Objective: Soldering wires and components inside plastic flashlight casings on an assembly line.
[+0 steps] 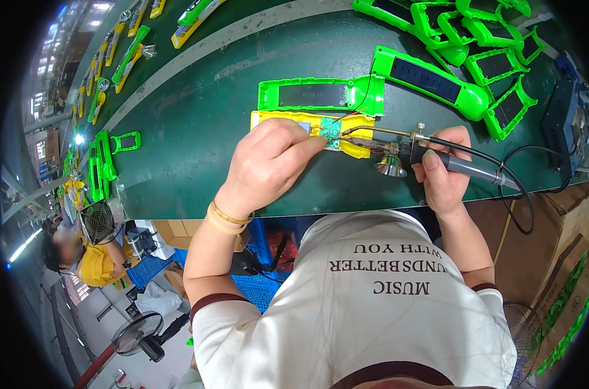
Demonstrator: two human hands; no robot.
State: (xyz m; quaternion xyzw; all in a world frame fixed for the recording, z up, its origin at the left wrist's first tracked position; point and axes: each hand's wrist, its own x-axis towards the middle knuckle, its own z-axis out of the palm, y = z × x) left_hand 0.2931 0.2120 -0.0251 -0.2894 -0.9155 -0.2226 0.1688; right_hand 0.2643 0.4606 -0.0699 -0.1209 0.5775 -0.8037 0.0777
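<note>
My right hand (445,178) is closed around the grey handle of a soldering iron (468,167), which has a thin brass tube fixed alongside its tip. The tip and tube reach left to a small green circuit board (331,126) lying in a yellow plastic shell (263,117). From the left, my left hand (268,162) rests over the shell, thumb and forefinger pinched at the board's near edge; what they pinch is hidden. A shiny cone reflector (390,166) sits below the iron. Thin wires rise from the board across a bright green frame (312,82) just behind.
More green frames (495,65) pile up at the back right, beside a larger green casing (431,81). A dark box-shaped unit (560,123) and black cables (525,214) lie far right. Yellow and green parts line the left; a person in yellow (100,262) is beyond.
</note>
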